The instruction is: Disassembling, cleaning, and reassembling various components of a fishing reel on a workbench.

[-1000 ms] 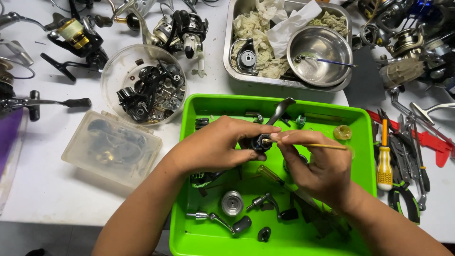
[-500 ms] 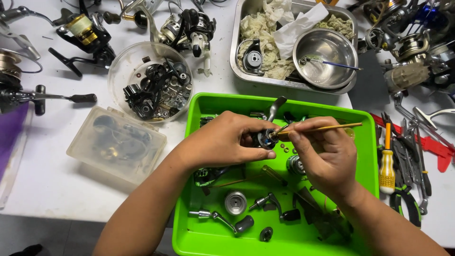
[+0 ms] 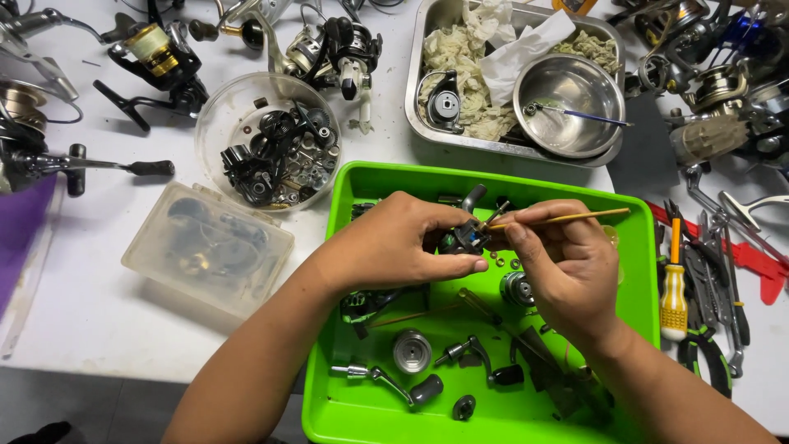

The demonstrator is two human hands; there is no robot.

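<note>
Surface: white table (image 3: 99, 312), crowded with reels
Tray edge: green tray (image 3: 329, 247), near table's front
Left hand (image 3: 394, 247): fingers clasp reel part (image 3: 464, 238)
Right hand (image 3: 567, 263): fingers pinch thin brush (image 3: 575, 217)

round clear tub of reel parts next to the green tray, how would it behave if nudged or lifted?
The round clear tub looks like thin plastic, so its wall would probably flex under a squeeze. It holds a heap of dark, metallic-looking parts, so it is likely heavy for its size and would slide rather than tip. It has no lid, so tilting it could spill small pieces.
</note>
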